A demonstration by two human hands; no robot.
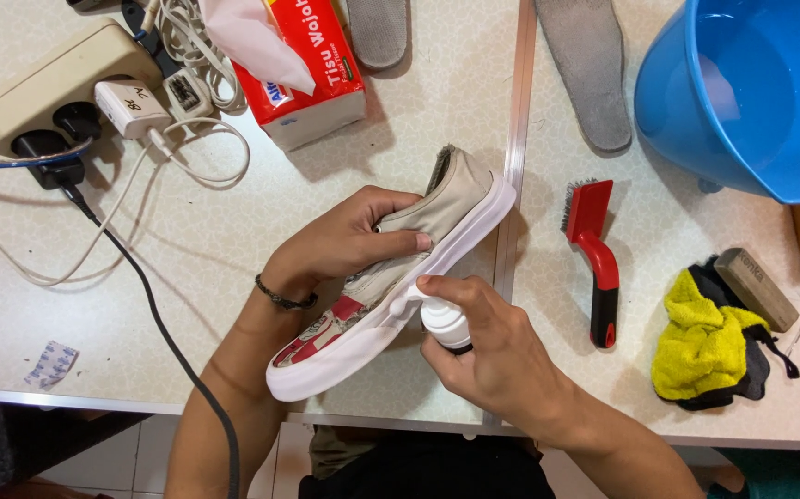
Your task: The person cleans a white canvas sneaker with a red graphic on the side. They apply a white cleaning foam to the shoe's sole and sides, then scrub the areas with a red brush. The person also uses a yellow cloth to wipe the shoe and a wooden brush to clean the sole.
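My left hand [349, 240] grips a beige slip-on shoe [451, 199] with a white sole and a red printed pattern, holding it on its side above the table, sole turned to the right. My right hand [492, 356] holds a small white spray bottle [441, 319] against the shoe's white sole edge, with the forefinger on top of the nozzle. A dark bracelet sits on my left wrist.
A red-handled brush [594, 254] lies right of the shoe. A yellow and grey cloth [709, 346], a blue basin [751, 88], two grey insoles [594, 69], a red tissue pack [312, 69] and a power strip [48, 88] with cables surround the work spot.
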